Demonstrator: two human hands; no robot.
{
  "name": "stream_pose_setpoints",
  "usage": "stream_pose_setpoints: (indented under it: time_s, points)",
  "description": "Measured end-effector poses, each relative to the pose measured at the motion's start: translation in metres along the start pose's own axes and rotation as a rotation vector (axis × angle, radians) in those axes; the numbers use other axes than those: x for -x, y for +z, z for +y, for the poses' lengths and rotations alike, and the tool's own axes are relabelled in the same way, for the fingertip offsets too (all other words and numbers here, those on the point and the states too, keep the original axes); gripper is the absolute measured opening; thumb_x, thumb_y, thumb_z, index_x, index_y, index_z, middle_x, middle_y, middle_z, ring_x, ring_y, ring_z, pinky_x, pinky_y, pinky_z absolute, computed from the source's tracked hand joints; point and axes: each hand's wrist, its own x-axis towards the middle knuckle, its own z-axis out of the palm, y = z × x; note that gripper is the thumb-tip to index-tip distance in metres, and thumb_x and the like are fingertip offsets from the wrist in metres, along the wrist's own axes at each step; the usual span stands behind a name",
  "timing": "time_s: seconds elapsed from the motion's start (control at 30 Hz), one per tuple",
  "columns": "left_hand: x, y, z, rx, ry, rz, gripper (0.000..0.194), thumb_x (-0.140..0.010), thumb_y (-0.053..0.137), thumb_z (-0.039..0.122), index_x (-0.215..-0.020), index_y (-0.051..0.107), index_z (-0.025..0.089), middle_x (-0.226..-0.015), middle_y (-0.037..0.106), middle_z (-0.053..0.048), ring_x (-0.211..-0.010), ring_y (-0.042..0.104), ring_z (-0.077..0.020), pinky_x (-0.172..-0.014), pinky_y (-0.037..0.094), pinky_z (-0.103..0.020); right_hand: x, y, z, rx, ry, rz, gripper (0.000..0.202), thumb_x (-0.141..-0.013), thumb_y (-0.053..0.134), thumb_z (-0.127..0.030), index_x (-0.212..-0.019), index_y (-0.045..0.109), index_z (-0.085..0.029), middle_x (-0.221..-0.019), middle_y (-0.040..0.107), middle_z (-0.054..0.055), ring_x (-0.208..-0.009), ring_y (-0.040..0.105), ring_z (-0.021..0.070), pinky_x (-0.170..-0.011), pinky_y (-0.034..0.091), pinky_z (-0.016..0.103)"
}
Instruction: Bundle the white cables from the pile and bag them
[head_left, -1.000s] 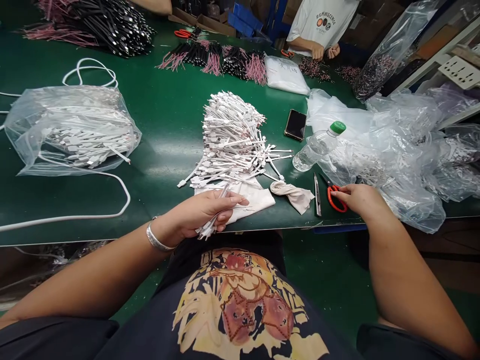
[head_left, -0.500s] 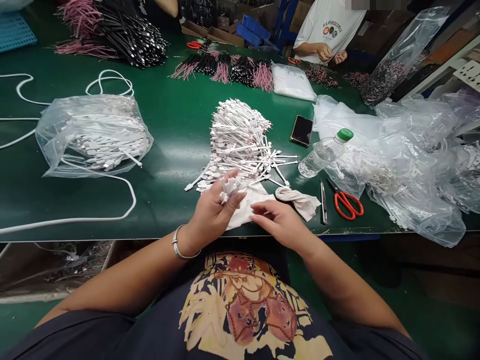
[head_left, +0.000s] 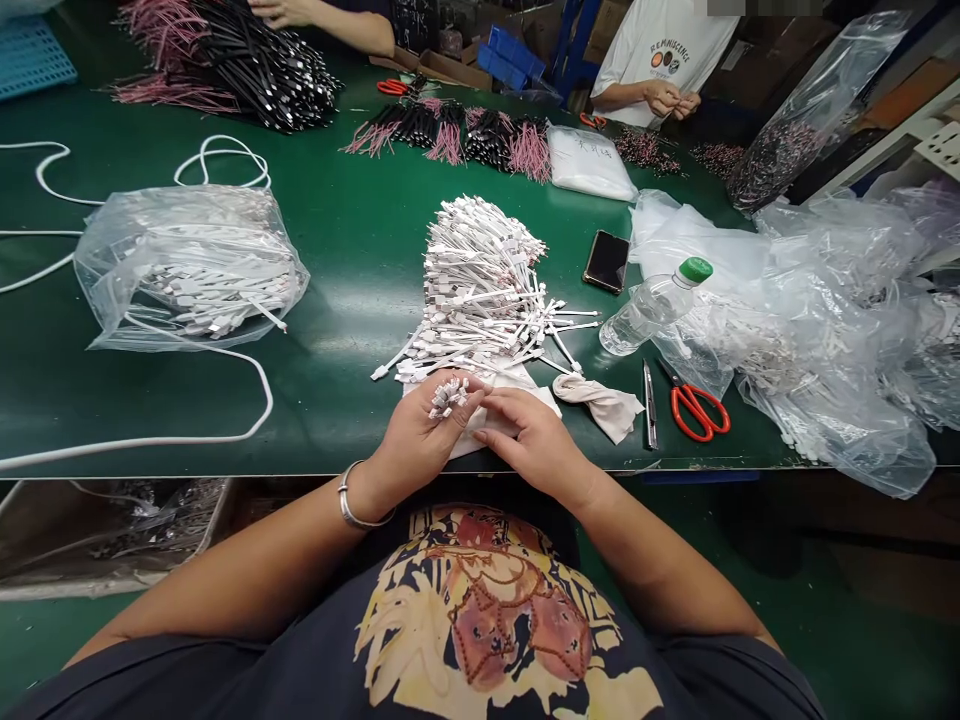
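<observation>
Above the front edge of the table, my left hand point(head_left: 416, 435) is closed around a small bundle of short white cables point(head_left: 450, 398), their connector ends poking up past the thumb. My right hand point(head_left: 536, 440) meets it from the right, fingers curled and tips at the left fingertips; what they grip there is hidden. Beneath both hands lies a white cloth point(head_left: 517, 385). Just beyond is a large heap of short white cables point(head_left: 484, 280) with flat connectors. A twisted cloth strip point(head_left: 600, 405) rests to the right of my right hand.
To the right are a box cutter point(head_left: 649, 405), red-handled scissors point(head_left: 697, 410), a bottle point(head_left: 649, 305), a phone point(head_left: 606, 261) and plastic bags point(head_left: 817, 350). A bagged cable bundle point(head_left: 195, 265) lies left, near a white cord point(head_left: 259, 390). Co-workers' hands point(head_left: 673, 100) show across the table.
My left hand has lowered slightly and turned the cable bundle so its connector ends face me. My right hand has moved left to meet it. A co-worker's arm has reached in at the top left.
</observation>
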Motion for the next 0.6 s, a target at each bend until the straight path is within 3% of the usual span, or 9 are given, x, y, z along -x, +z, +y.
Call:
stream_pose_setpoints:
  time_s: [0.13, 0.37, 0.5, 0.6]
  points:
    - [-0.004, -0.006, 0.005, 0.012, 0.028, -0.103, 0.023, -0.091, 0.047, 0.025, -0.105, 0.064, 0.018, -0.103, 0.067, -0.006, -0.094, 0.060, -0.0150, -0.089, 0.044, -0.027, 0.001, -0.001, -0.001, 0.032, -0.011, 0.028, 0.032, -0.080, 0.064, -0.023, -0.111, 0.063, -0.015, -0.116, 0.063, 0.013, -0.109, 0.057, 0.0224, -0.097, 0.044, 0.038]
    - [-0.001, -0.009, -0.001, 0.076, -0.007, -0.144, 0.026, -0.091, 0.047, 0.027, -0.110, 0.064, 0.019, -0.110, 0.066, -0.007, -0.100, 0.061, -0.0172, -0.091, 0.045, -0.030, 0.002, -0.002, -0.004, -0.036, -0.003, 0.036, 0.035, -0.081, 0.063, -0.027, -0.115, 0.061, -0.017, -0.117, 0.063, 0.012, -0.111, 0.056, 0.0228, -0.099, 0.042, 0.039]
    - [-0.005, -0.013, 0.019, 0.153, -0.021, -0.288, 0.027, -0.091, 0.047, 0.028, -0.109, 0.066, 0.020, -0.118, 0.064, -0.008, -0.109, 0.058, -0.0195, -0.097, 0.042, -0.032, 0.000, -0.002, -0.013, -0.357, 0.029, -0.105, 0.045, -0.076, 0.069, -0.034, -0.118, 0.058, -0.019, -0.119, 0.061, 0.009, -0.114, 0.054, 0.0240, -0.100, 0.041, 0.040]
    - [-0.017, -0.017, 0.034, 0.243, -0.109, -0.429, 0.028, -0.090, 0.048, 0.034, -0.104, 0.069, 0.021, -0.111, 0.067, -0.008, -0.101, 0.062, -0.0215, -0.091, 0.047, -0.034, -0.002, 0.003, -0.019, -0.732, 0.177, -0.254, 0.038, -0.075, 0.069, -0.039, -0.105, 0.061, -0.018, -0.102, 0.066, 0.007, -0.097, 0.063, 0.0215, -0.084, 0.051, 0.036]
